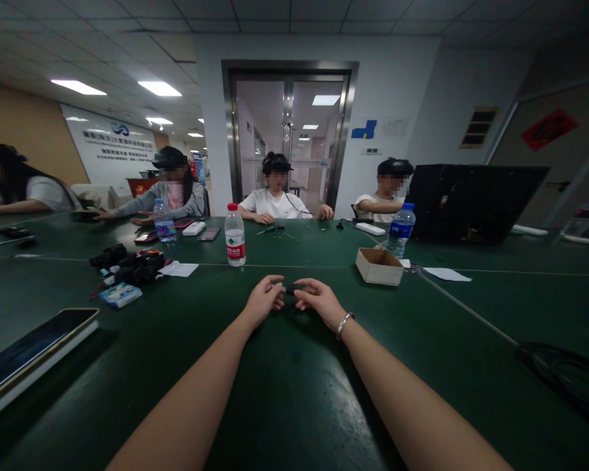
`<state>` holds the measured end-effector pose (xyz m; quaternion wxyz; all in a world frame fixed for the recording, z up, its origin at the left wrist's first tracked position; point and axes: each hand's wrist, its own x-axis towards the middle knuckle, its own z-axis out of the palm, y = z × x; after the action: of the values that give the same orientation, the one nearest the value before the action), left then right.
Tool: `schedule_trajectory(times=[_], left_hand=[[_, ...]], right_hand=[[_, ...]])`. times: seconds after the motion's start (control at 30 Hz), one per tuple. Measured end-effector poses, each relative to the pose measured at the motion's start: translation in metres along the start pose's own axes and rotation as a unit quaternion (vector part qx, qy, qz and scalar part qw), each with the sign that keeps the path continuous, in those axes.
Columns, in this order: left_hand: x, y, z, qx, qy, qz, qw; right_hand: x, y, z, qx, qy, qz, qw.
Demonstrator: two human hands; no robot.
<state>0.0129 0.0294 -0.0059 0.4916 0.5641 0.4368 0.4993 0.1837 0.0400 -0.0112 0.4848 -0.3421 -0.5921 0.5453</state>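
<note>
My left hand (264,299) and my right hand (318,299) meet over the dark green table (285,392), fingers curled. Between their fingertips they pinch a small black object (289,289); it is too small to name. A silver bracelet (343,324) sits on my right wrist. Both forearms stretch out from the bottom of the view. A water bottle with a red cap and label (235,235) stands just beyond my hands, a little to the left.
An open cardboard box (379,266) and a blue-label bottle (400,230) stand right of my hands. Black gear (132,265) and a small packet (120,294) lie left. A tablet (29,350) lies at near left, black cable (569,376) at right. Several people sit across the table; an open laptop (471,203) stands far right.
</note>
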Motion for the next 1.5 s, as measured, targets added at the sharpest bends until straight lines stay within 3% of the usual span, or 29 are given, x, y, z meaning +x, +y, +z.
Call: schedule_trajectory(times=[0.2, 0.77, 1.0, 1.2, 1.5], left_hand=[[0.0024, -0.0027, 0.0002, 0.008, 0.009, -0.006, 1.000], [-0.0001, -0.0063, -0.0008, 0.073, 0.006, 0.055, 0.996], [0.0007, -0.0056, -0.0008, 0.061, -0.004, 0.057, 0.997], [-0.0005, -0.0013, 0.0004, 0.010, 0.009, 0.014, 1.000], [-0.0007, -0.0044, 0.0003, 0.031, -0.001, 0.051, 0.998]], right_hand=[[-0.0016, -0.0020, 0.0015, -0.005, -0.007, -0.005, 1.000], [-0.0015, -0.0018, 0.0012, -0.011, -0.009, -0.006, 1.000], [-0.0023, -0.0029, 0.0006, -0.010, -0.012, -0.006, 1.000], [-0.0022, -0.0022, 0.0010, 0.000, -0.004, -0.005, 1.000], [-0.0026, -0.0025, 0.0016, -0.003, -0.012, -0.007, 1.000]])
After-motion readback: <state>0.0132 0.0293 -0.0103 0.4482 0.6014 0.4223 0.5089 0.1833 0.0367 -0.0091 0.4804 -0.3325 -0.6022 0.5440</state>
